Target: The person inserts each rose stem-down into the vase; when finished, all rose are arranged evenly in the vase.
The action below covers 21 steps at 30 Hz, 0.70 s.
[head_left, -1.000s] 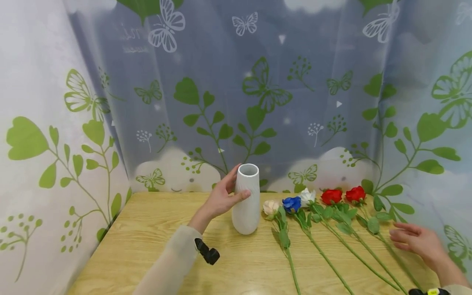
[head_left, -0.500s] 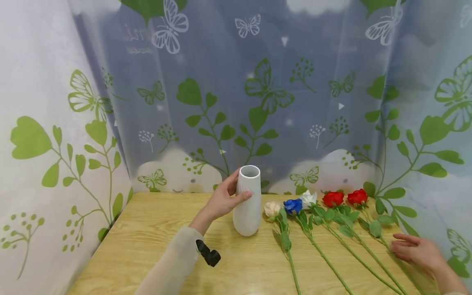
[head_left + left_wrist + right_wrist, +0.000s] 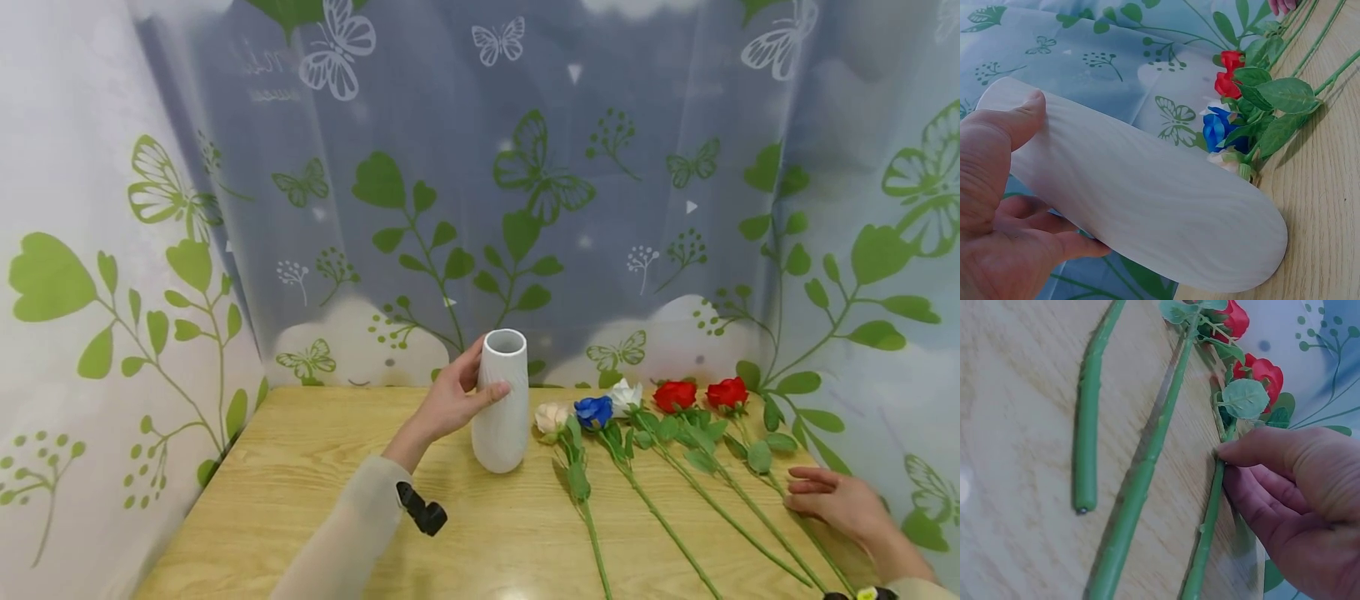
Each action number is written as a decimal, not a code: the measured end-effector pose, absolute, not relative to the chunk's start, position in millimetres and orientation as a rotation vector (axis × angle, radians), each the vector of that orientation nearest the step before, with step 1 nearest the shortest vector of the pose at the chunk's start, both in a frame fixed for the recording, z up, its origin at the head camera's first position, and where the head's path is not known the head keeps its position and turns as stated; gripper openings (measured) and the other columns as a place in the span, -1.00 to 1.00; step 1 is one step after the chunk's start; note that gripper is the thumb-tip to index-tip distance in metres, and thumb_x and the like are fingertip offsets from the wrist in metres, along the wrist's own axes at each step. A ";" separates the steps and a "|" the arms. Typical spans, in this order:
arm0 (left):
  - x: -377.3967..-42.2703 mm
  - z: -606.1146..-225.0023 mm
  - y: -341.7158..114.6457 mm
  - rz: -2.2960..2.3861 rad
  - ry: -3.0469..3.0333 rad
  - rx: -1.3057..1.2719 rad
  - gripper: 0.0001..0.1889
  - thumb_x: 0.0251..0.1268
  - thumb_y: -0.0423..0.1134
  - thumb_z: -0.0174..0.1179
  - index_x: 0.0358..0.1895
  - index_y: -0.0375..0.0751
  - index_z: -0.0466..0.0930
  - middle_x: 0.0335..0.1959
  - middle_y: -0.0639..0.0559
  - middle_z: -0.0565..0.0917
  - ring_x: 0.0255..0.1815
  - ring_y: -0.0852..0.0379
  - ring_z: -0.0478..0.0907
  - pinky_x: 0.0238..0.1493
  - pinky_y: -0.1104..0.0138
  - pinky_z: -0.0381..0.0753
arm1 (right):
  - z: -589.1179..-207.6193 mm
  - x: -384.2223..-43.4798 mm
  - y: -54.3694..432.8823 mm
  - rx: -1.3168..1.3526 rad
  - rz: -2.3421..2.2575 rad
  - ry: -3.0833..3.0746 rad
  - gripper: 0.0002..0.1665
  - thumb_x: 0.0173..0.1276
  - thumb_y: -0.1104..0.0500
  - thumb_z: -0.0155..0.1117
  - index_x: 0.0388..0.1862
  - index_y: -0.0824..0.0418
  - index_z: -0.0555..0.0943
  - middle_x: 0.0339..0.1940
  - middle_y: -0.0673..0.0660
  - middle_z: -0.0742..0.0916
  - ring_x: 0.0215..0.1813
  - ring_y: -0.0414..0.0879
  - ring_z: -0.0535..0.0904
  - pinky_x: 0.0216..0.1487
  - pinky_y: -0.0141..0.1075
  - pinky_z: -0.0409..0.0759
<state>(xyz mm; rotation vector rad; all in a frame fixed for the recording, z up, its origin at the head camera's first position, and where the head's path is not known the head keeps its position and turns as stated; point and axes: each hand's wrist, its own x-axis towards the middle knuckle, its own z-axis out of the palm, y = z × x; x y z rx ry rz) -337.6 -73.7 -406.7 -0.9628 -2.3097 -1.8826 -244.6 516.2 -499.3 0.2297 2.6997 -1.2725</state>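
Observation:
A white ribbed vase [image 3: 501, 425] stands upright on the wooden table. My left hand [image 3: 450, 404] grips it near the top, thumb across the front and fingers round the far side, as the left wrist view also shows. On the right, my right hand [image 3: 843, 504] pinches the green stem [image 3: 1211, 506] of the rightmost red rose [image 3: 726, 395] between thumb and fingers, just below its leaves. That rose lies along the table. Beside it lie another red rose [image 3: 674, 396], a white rose [image 3: 625, 397], a blue rose [image 3: 594, 412] and a cream rose [image 3: 552, 419].
Rose stems fan toward the front of the wooden table [image 3: 300, 517], blooms pointing to the back. A printed curtain [image 3: 450, 208] with leaves and butterflies hangs behind and along both sides. The cream rose lies close to the vase's right side.
My right hand has moved slightly left and onto the rightmost red rose's stem, its fingers closing there. The left hand and the vase have stayed in place.

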 end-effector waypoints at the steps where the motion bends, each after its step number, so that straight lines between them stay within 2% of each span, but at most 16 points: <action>1: -337.5 -406.5 -74.0 -1.886 -2.311 -0.962 -0.09 0.50 -0.33 0.32 0.75 -0.13 -0.05 0.60 -0.24 0.39 0.49 -0.26 0.49 0.43 -0.15 0.53 | -499.1 -244.9 515.2 0.228 -1.264 2.712 -0.27 0.46 0.12 0.46 0.38 0.60 0.47 -0.13 -0.04 0.87 -0.24 -0.58 0.61 -0.15 -0.44 0.70; 11: -338.2 -407.3 -74.8 -1.878 -2.310 -0.973 -0.09 0.51 -0.32 0.31 0.75 -0.11 -0.06 0.59 -0.27 0.39 0.48 -0.26 0.50 0.40 -0.15 0.56 | -497.8 -246.1 508.7 0.235 -1.204 2.748 -0.31 0.50 0.18 0.39 0.40 0.61 0.45 -0.05 0.24 0.86 -0.28 -0.52 0.63 -0.17 -0.34 0.74; 16: -337.4 -407.2 -74.4 -1.885 -2.311 -0.963 -0.09 0.52 -0.31 0.31 0.75 -0.14 -0.07 0.59 -0.28 0.39 0.48 -0.27 0.51 0.40 -0.15 0.56 | -496.2 -245.7 504.5 0.263 -1.163 2.770 -0.33 0.52 0.14 0.33 0.39 0.60 0.46 -0.04 0.28 0.85 -0.30 -0.50 0.62 -0.19 -0.36 0.71; 21: -335.8 -407.2 -74.0 -1.899 -2.306 -0.964 -0.09 0.52 -0.32 0.30 0.75 -0.13 -0.08 0.59 -0.28 0.38 0.49 -0.26 0.50 0.42 -0.14 0.55 | -492.6 -245.3 501.8 0.289 -1.111 2.781 -0.34 0.53 0.08 0.29 0.37 0.58 0.50 0.03 0.38 0.81 -0.27 -0.36 0.67 -0.19 -0.31 0.70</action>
